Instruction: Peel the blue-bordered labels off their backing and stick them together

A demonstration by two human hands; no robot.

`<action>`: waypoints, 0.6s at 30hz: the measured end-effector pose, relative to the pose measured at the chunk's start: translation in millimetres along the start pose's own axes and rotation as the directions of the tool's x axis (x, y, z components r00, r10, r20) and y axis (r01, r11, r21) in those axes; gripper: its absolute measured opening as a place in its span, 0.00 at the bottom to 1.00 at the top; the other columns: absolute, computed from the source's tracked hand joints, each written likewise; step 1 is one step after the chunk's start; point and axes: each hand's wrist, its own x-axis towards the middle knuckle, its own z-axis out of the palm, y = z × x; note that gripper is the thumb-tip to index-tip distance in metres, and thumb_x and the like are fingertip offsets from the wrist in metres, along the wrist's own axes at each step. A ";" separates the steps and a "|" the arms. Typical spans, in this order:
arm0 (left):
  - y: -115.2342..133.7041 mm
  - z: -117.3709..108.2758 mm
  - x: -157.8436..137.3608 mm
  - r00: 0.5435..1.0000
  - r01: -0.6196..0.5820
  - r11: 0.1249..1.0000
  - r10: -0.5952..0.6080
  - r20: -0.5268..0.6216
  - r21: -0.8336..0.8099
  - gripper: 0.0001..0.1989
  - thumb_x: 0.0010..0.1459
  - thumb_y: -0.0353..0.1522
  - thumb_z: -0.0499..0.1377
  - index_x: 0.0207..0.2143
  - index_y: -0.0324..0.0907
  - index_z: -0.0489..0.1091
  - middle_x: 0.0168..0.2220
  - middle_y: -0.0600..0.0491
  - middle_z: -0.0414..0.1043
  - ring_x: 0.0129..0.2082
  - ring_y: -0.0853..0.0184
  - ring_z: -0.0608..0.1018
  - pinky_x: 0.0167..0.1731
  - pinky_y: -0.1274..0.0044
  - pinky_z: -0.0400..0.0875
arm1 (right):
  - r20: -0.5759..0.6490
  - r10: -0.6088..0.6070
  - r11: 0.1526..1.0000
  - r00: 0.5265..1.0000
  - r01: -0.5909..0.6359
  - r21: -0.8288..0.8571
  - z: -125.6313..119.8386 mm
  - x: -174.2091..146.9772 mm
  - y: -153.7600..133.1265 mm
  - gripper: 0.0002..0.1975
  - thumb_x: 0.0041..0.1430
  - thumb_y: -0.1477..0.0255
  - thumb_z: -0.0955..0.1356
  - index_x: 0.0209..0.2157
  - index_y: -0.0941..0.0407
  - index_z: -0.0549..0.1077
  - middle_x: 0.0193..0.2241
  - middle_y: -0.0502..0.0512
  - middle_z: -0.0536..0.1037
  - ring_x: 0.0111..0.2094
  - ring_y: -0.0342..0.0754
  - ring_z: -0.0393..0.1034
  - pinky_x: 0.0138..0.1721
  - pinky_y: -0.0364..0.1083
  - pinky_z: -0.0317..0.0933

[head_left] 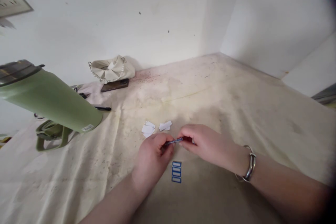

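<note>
Between my two hands is a small, thin piece with a blue edge (173,141), seen nearly edge-on; it looks like a label or card. My left hand (153,152) pinches its left end. The fingertips of my right hand (201,140) are closed at its right end. Just below them on the cloth lies a strip of blue-bordered white labels (176,172). Beyond my hands rest two little piles of white paper slips, a left pile (148,128) and a right pile (165,125). A silver bracelet (250,163) circles my right wrist.
A green tumbler (52,98) with a handle (54,140) stands tilted in view at the left. Behind it are a black pen (103,108), a phone (114,85) and a cream bag (112,69) with a pearl strap. A wrinkled cloth (210,91) covers the table up to the walls.
</note>
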 end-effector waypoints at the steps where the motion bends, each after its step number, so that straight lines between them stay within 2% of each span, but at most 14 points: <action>1: 0.6 0.8 -0.6 0.999 0.031 0.999 -0.030 0.025 -0.034 0.06 0.53 0.28 0.55 0.31 0.44 0.71 0.25 0.56 0.71 0.27 0.68 0.71 0.27 0.78 0.63 | 0.003 -0.007 1.000 1.000 0.007 -0.018 -0.6 0.0 -1.1 0.07 0.58 0.73 0.64 0.26 0.56 0.69 0.23 0.47 0.70 0.24 0.41 0.62 0.25 0.41 0.52; 7: 1.0 2.1 -1.7 0.986 0.163 0.923 -0.144 0.081 -0.348 0.06 0.57 0.33 0.55 0.33 0.43 0.70 0.27 0.56 0.70 0.27 0.70 0.70 0.28 0.80 0.64 | -0.031 0.012 1.000 0.999 -0.012 0.003 -6.2 -0.1 -7.5 0.09 0.58 0.74 0.63 0.24 0.56 0.67 0.21 0.45 0.68 0.22 0.39 0.60 0.24 0.40 0.50; 9: 1.9 1.2 -1.1 0.980 0.196 0.885 -0.186 0.065 -0.423 0.06 0.56 0.34 0.55 0.32 0.42 0.69 0.25 0.57 0.69 0.27 0.71 0.70 0.27 0.80 0.63 | -0.023 0.039 0.999 0.999 -0.039 0.017 -10.4 -0.5 -6.3 0.06 0.58 0.73 0.63 0.27 0.55 0.69 0.22 0.46 0.70 0.23 0.40 0.61 0.24 0.40 0.51; 11: 2.7 0.3 -0.2 0.970 0.228 0.857 -0.241 0.032 -0.463 0.06 0.56 0.35 0.56 0.31 0.42 0.69 0.24 0.57 0.68 0.25 0.72 0.69 0.26 0.81 0.62 | -0.025 0.093 0.996 0.995 -0.093 0.013 -16.4 -1.4 -1.1 0.06 0.58 0.71 0.63 0.36 0.54 0.70 0.25 0.48 0.73 0.25 0.42 0.65 0.26 0.41 0.54; 12: 2.8 -0.1 0.3 0.963 0.244 0.847 -0.269 0.016 -0.471 0.07 0.56 0.35 0.56 0.30 0.41 0.69 0.24 0.57 0.69 0.25 0.72 0.68 0.25 0.82 0.61 | -0.030 0.122 0.992 0.992 -0.123 -0.008 -19.7 -2.1 2.9 0.08 0.58 0.70 0.63 0.39 0.54 0.70 0.28 0.50 0.74 0.27 0.43 0.66 0.27 0.41 0.55; 14: 2.2 -0.3 1.5 0.946 0.280 0.828 -0.324 -0.007 -0.485 0.07 0.56 0.36 0.56 0.31 0.42 0.69 0.25 0.57 0.70 0.24 0.72 0.68 0.24 0.82 0.60 | -0.021 0.141 0.985 0.990 -0.143 -0.098 -25.8 -4.1 12.4 0.08 0.57 0.69 0.63 0.39 0.55 0.70 0.32 0.53 0.75 0.30 0.45 0.67 0.29 0.42 0.57; 18: -0.9 0.3 3.1 0.920 0.315 0.781 -0.391 -0.029 -0.539 0.09 0.56 0.38 0.56 0.33 0.42 0.69 0.28 0.56 0.74 0.25 0.71 0.70 0.25 0.81 0.62 | 0.107 0.101 0.963 0.989 -0.071 -0.259 -31.9 -8.9 24.3 0.10 0.50 0.74 0.67 0.37 0.56 0.70 0.36 0.56 0.72 0.35 0.49 0.67 0.32 0.44 0.59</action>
